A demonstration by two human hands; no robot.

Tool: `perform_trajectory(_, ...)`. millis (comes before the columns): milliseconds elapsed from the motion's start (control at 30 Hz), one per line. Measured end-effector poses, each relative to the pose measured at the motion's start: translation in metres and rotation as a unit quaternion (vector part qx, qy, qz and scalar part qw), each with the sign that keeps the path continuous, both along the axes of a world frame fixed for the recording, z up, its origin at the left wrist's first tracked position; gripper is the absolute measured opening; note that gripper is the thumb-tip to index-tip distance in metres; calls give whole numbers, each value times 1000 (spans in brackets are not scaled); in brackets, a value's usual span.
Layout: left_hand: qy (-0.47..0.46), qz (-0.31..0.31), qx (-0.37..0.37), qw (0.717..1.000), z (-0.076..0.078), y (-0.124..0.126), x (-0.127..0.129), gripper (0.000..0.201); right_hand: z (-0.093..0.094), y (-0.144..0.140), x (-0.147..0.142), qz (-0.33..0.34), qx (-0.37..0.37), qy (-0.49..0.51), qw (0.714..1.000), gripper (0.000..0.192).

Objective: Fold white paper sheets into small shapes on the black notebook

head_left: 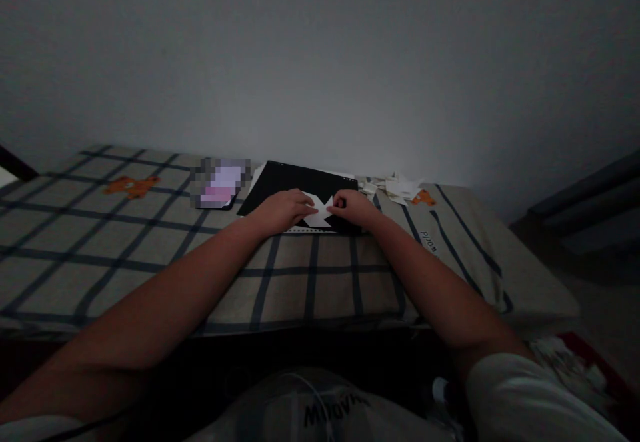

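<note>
A small white paper (319, 218) lies on a black-covered pad (293, 179) atop the cloth-draped desk (287, 282) here. The left hand (283, 209) touches its left side, the right hand (357, 207) curls at its right; whether either's fingers pinch it, I can't tell.

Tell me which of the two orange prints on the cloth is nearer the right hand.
The right print, beside the white scraps; the left print lies on the opposite side, out past the left hand.
</note>
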State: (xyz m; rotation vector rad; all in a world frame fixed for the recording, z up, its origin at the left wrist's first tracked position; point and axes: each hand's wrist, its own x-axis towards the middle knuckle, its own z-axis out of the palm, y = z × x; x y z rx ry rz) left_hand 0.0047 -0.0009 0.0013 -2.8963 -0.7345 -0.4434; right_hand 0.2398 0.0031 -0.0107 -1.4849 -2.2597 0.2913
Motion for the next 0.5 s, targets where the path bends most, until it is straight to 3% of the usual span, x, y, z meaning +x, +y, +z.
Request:
perform_trajectory(100, 0, 0, 3, 1000, 1, 0, 1, 31, 2, 0, 2, 5, 33, 1, 999, 25)
perform_trajectory(333, -1, -3, -5, 1000, 2, -1, 2, 30, 21, -13, 2, 96, 160, -80, 979, 37)
perform_trajectory(500, 0, 4, -17, 1000, 2, -2, 3, 30, 23, -16, 0, 166, 130, -143, 967, 19)
